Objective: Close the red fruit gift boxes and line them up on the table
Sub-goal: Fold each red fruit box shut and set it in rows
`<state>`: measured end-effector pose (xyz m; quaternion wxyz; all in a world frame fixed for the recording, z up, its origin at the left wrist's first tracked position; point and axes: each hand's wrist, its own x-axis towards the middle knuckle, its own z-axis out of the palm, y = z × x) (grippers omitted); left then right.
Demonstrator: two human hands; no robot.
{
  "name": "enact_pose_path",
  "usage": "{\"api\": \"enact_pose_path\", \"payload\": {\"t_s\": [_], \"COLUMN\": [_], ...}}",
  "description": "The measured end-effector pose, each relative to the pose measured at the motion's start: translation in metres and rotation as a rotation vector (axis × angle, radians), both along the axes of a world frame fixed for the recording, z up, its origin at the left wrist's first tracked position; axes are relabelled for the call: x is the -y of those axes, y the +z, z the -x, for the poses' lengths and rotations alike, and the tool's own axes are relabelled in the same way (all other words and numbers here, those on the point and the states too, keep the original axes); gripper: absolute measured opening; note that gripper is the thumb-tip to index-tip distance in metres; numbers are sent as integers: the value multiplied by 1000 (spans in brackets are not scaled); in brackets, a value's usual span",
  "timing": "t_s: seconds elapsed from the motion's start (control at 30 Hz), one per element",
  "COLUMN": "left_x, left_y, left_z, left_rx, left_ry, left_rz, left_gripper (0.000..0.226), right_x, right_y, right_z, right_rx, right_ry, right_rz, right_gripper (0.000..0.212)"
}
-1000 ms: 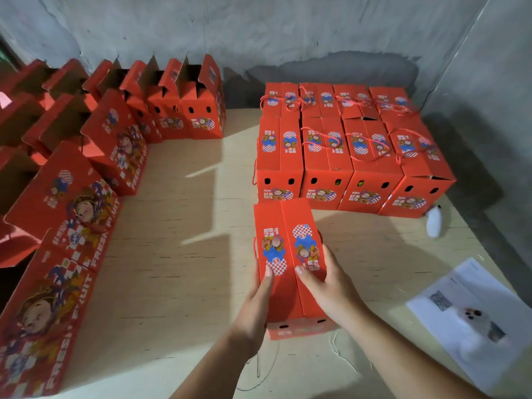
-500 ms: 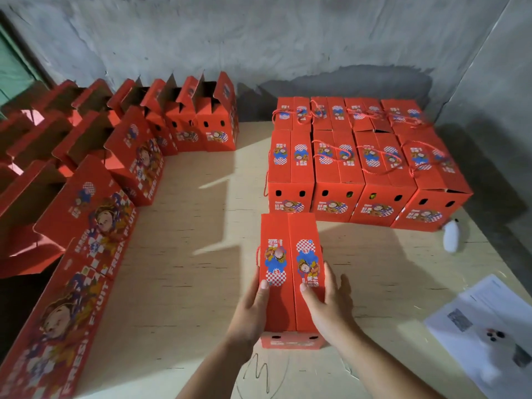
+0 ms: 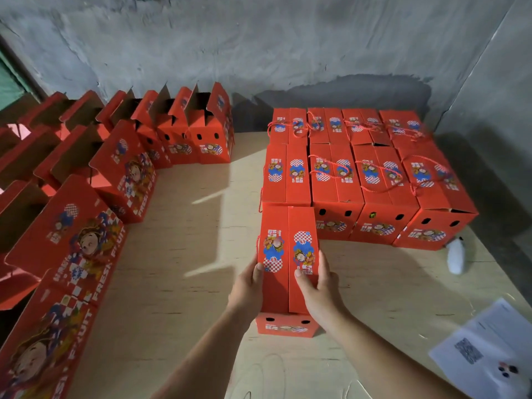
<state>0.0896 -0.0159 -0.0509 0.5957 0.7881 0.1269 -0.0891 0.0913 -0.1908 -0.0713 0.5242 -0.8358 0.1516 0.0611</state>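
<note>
- Along your left edge stand the open boxes (image 3: 121, 180): red corrugated card, printed with a cartoon child and "FRESH FRUIT", their top flaps upright. The brown insides show, but you cannot tell what they hold.
- They sit on the table (image 3: 187, 254), pale wood with a visible grain.
- Your left hand (image 3: 247, 286) grips the left side of the closed box (image 3: 288, 260), thumb lying on its top flap.
- That box sits in front of you at table centre, long and narrow, both top flaps folded flat and meeting down the middle, its far end touching the first box in the nearer row.
- Your right hand (image 3: 316, 292) holds its right side, thumb on the top flap, fingers wrapped over the edge.
- Behind it to the right, the closed rows (image 3: 359, 174) stand packed together, with twisted red cord handles on top and oval holes in their ends.
- At far right lies a white sheet of paper (image 3: 486, 349).
</note>
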Motion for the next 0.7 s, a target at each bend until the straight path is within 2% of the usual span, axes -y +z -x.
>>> {"api": "enact_pose_path", "payload": {"t_s": [0.07, 0.2, 0.5, 0.7], "left_x": [-1, -4, -38, -68], "left_y": [-6, -12, -18, -22], "left_z": [-8, -6, 24, 4], "left_rx": [40, 50, -2, 74], "left_ry": [2, 32, 357, 427], "left_rz": [40, 101, 403, 282], "left_gripper": [36, 35, 31, 30], "right_x": [-1, -5, -46, -84], "right_y": [0, 5, 11, 17], "right_z": [-5, -3, -14, -39], "right_rx": [24, 65, 118, 156], "right_ry": [-9, 17, 254, 284], "right_rz": [3, 53, 59, 24], "right_gripper": [79, 81, 77, 79]}}
